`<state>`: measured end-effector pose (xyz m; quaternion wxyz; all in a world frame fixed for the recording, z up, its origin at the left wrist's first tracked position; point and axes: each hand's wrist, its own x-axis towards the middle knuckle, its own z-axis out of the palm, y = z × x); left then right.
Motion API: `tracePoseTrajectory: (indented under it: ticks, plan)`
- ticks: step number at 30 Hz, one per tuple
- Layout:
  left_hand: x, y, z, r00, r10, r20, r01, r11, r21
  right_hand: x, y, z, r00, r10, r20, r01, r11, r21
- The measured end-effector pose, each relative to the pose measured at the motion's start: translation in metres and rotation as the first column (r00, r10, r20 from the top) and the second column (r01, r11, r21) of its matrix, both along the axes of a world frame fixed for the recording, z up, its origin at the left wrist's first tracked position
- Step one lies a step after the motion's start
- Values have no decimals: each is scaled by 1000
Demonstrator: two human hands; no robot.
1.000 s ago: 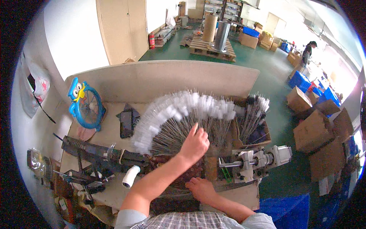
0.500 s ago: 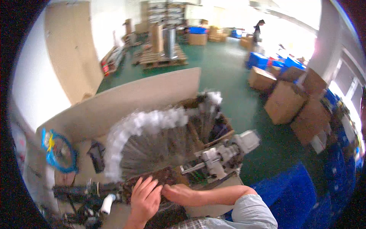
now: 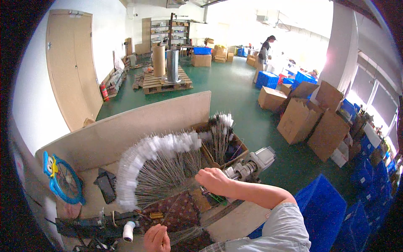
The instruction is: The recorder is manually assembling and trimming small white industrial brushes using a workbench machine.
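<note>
My right hand (image 3: 213, 181) is closed beside the metal shaft of a small grey motor unit (image 3: 261, 159); what its fingers hold, if anything, is hidden. Low in the picture, my left hand (image 3: 157, 238) has curled fingers, and I cannot make out anything in them. Between the hands lies a dark brown patterned cloth (image 3: 181, 210), with a small yellowish piece (image 3: 156, 215) on it. Beyond it, many thin wire-handled brushes (image 3: 161, 155) with white tufted ends fan out in an arc. More thin wires (image 3: 187, 236) lie right of my left hand.
A beige board (image 3: 134, 111) walls off the table's far side. A carton (image 3: 235, 153) holds more brushes. At the left stand a blue ring-shaped thing (image 3: 69, 185), a dark phone-like slab (image 3: 105, 189) and a white tube (image 3: 129, 232). Blue crates (image 3: 321, 206) and cartons (image 3: 299, 119) fill the right. A person (image 3: 264, 54) stands far off.
My hands were together over the brown cloth and are now apart. The right one has moved up and right to the shaft, the left one down toward me. The whole view has shifted slightly.
</note>
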<state>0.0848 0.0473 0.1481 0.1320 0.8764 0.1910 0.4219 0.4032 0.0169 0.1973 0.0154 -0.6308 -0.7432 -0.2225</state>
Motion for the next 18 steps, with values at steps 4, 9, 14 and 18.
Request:
tracePoseTrajectory:
  ticks: [4, 9, 14, 18]
  plan:
    - [4, -3, 12, 996, 80, -30, -78, 996, 52, 6, 10, -9, 886, -163, -435, 22, 950, -311]
    - [-2, -3, 12, 970, 244, -7, -244, 968, 62, 13, 7, -23, 801, -246, -546, 46, 935, -352]
    - [-18, -13, -3, 936, 352, -6, -343, 906, -248, 8, 13, -7, 631, -149, -761, -229, 902, -367]
    - [-15, -13, 15, 880, 453, -143, -438, 656, -615, 3, 19, 14, 566, -216, -795, -308, 840, -448]
